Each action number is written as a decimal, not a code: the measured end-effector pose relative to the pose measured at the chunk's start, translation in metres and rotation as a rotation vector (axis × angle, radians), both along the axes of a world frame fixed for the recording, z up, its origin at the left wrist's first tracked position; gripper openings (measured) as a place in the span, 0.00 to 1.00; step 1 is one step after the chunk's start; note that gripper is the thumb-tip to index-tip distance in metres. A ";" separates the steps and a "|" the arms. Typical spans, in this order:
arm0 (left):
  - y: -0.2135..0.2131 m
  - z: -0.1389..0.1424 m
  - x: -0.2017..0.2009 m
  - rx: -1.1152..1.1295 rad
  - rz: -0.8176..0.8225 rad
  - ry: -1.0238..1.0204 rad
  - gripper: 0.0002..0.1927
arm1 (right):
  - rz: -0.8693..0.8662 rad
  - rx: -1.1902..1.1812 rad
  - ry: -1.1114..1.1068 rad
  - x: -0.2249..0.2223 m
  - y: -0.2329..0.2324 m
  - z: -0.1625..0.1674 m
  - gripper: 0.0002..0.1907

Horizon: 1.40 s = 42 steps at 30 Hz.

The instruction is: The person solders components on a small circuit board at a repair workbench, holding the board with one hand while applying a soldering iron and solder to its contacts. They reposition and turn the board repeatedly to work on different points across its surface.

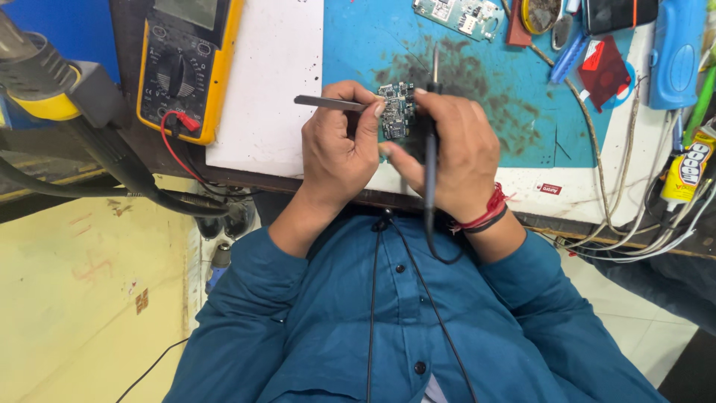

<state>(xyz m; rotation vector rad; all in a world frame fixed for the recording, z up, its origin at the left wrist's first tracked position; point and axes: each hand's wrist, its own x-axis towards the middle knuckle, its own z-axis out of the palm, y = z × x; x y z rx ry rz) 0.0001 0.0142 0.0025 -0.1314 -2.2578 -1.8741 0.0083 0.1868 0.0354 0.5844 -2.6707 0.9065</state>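
My left hand (pixel 337 149) grips metal tweezers (pixel 328 103), whose long end sticks out to the left, and its fingertips rest on a small blue-green circuit board (pixel 395 110). The board is held between both hands above the near part of a stained blue work mat (pixel 485 82). My right hand (pixel 456 153) is closed around a slim black soldering iron (pixel 430 142). Its metal tip (pixel 435 63) points away from me just past the board, and its cable loops down over my blue shirt. A red thread band is on my right wrist.
A yellow multimeter (pixel 186 67) with a red lead lies at the left beside a white sheet (pixel 268 82). Another circuit board (pixel 459 15), a red piece (pixel 604 71), a blue tool (pixel 675 52), a glue tube (pixel 690 168) and several cables crowd the right. A grey-yellow tool (pixel 52 82) juts in at the left.
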 end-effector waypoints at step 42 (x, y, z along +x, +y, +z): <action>0.000 0.001 -0.001 -0.044 -0.003 -0.017 0.06 | -0.009 -0.259 0.001 0.009 0.013 -0.013 0.04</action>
